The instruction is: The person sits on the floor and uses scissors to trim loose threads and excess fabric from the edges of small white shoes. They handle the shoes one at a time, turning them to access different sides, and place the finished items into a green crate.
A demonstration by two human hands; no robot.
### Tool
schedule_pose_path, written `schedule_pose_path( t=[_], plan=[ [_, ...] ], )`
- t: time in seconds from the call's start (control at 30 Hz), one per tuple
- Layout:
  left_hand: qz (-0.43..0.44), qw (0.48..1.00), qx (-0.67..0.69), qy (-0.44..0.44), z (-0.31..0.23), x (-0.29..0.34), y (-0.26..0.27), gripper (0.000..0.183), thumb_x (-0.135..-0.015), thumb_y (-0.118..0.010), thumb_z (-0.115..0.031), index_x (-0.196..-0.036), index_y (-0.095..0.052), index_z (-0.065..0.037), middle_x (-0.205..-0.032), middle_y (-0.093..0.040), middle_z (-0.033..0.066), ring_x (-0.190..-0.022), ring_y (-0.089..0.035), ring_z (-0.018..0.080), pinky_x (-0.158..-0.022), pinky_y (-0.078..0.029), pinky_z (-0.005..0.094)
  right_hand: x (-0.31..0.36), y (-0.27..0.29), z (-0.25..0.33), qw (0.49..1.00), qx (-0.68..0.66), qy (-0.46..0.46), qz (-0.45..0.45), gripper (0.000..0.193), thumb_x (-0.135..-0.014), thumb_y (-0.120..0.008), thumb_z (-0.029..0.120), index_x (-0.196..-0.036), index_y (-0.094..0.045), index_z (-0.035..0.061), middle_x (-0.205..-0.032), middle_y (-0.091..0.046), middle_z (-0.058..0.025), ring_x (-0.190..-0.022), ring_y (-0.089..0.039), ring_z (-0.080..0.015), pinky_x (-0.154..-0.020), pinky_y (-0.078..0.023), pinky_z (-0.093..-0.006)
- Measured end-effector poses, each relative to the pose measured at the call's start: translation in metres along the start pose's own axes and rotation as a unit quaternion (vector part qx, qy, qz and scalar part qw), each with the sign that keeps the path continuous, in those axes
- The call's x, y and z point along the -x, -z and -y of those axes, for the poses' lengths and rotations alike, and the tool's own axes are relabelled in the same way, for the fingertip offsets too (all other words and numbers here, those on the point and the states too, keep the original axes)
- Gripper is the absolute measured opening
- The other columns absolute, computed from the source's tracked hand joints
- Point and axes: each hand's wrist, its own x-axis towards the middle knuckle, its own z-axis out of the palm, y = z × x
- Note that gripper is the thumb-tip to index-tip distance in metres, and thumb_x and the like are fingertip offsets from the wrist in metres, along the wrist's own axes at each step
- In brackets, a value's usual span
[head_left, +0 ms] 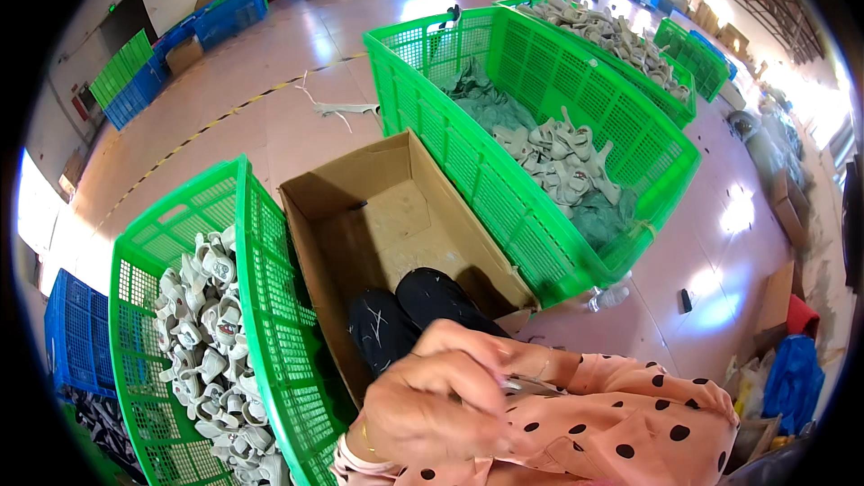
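Big green crate [486,189] ahead to my right, pale strappy pieces [562,157] heaped inside. Another green crate [279,333] at my left, loaded too! Cardboard box [405,207] between them. Over my lap, left hand [432,400] curled and blurred, right hand [531,362] close behind; a small shiny thing [531,385] beside my fingers. What either grip holds, I can't tell.

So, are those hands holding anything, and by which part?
Cannot be told: the left hand is blurred and overlaps the right hand; a small shiny thing shows beside them.
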Motion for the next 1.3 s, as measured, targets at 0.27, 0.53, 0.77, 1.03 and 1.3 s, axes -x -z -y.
schedule_pose_path(
  t=[0.27, 0.53, 0.77, 1.03, 1.3],
  plan=[
    [-0.257, 0.877, -0.279, 0.296, 0.100, 0.163, 0.075, 0.021, -0.084, -0.070, 0.000, -0.087, -0.051, -0.004, -0.088, -0.056, 0.0037, -0.077, -0.051, 0.0068, -0.070, -0.045, 0.0215, -0.002, -0.021, 0.015, 0.999, 0.000, -0.027, -0.045, 0.035, -0.097, -0.057, 0.027, -0.066, -0.049, 0.0130, -0.050, -0.033, 0.0097, -0.040, -0.025, -0.0024, -0.039, -0.015, -0.0239],
    [-0.189, 0.886, -0.236, 0.353, 0.122, 0.198, 0.066, 0.048, -0.083, -0.075, -0.011, -0.126, -0.058, 0.000, -0.117, -0.063, 0.0109, -0.105, -0.059, 0.0186, -0.094, -0.046, 0.0313, -0.003, -0.050, 0.026, 0.996, 0.084, 0.010, -0.024, 0.028, -0.097, -0.055, 0.031, -0.082, -0.059, 0.0073, -0.054, -0.035, 0.0097, -0.043, -0.026, -0.0014, -0.040, -0.017, -0.0230],
    [-0.325, 0.864, -0.059, 0.381, 0.133, 0.206, 0.055, 0.035, -0.083, -0.075, -0.005, -0.115, -0.066, 0.003, -0.118, -0.064, 0.0136, -0.107, -0.060, 0.0184, -0.095, -0.046, 0.0299, -0.009, -0.045, 0.004, 0.992, 0.102, 0.002, -0.070, 0.024, -0.096, -0.055, 0.027, -0.089, -0.062, 0.0056, -0.061, -0.045, 0.0071, -0.050, -0.034, -0.0023, -0.044, -0.025, -0.0225],
    [-0.346, 0.850, -0.208, 0.337, 0.127, 0.186, 0.051, 0.015, -0.084, -0.071, -0.003, -0.097, -0.073, 0.005, -0.098, -0.072, 0.0179, -0.089, -0.069, 0.0207, -0.080, -0.052, 0.0292, -0.003, -0.045, 0.001, 0.997, 0.062, 0.006, -0.045, 0.023, -0.099, -0.054, 0.024, -0.083, -0.058, 0.0071, -0.064, -0.036, 0.0088, -0.055, -0.030, -0.0021, -0.047, -0.022, -0.0222],
    [-0.205, 0.845, -0.450, 0.202, 0.172, 0.099, 0.096, 0.018, -0.095, -0.054, -0.013, -0.085, -0.064, -0.002, -0.084, -0.067, 0.0158, -0.073, -0.066, 0.0328, -0.066, -0.052, 0.0367, -0.016, -0.012, 0.080, 0.981, 0.112, 0.145, -0.068, 0.024, -0.095, -0.060, 0.028, -0.098, -0.067, 0.0058, -0.083, -0.061, 0.0029, -0.071, -0.057, -0.0072, -0.061, -0.047, -0.0244]
  ],
)
